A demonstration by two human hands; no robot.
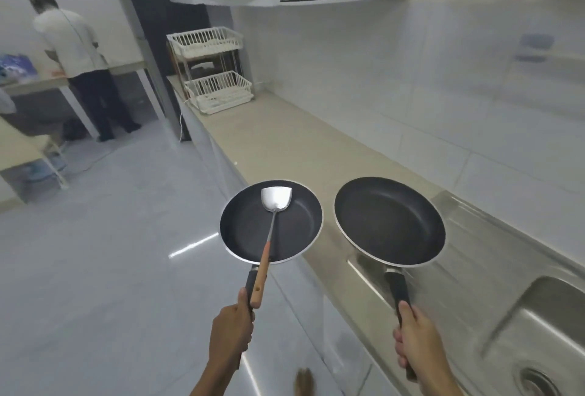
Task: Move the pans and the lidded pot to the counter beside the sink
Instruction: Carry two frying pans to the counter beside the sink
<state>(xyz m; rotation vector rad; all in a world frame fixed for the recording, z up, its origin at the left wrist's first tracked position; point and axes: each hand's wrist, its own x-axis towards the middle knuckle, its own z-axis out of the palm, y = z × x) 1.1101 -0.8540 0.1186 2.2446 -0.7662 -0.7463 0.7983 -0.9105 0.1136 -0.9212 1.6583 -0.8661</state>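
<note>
Your left hand (pixel 232 330) has its fingers (pixel 243 299) closed around the black handle of the smaller round black non-stick frying pan (pixel 271 221), and the same grip seems to pinch the wooden handle of a steel spatula (pixel 274 199), whose shiny blade lies inside that pan near its far rim. Your right hand (pixel 416 337) has its fingers (pixel 406 310) wrapped around the black handle of the larger round black non-stick frying pan (pixel 390 221). Both pans are in the air, and both handles run from your hands away from you, so each long axis points along the run of the beige stone tabletop (pixel 285 142).

The relation that matters is this: the larger pan already hangs over the ribbed edge of the stainless steel sink (pixel 522 310) and the near end of the tabletop, while the smaller pan hangs mostly over the pale tiled floor (pixel 110 221), just outside the tabletop edge. The free surface beside the sink lies ahead and a little to the right of both pans. So I judge that the right hand is nearer to the place, and the left hand must go right and forward. Keep the smaller pan level, because the spatula may slide. The lidded pot is not in view.
</note>
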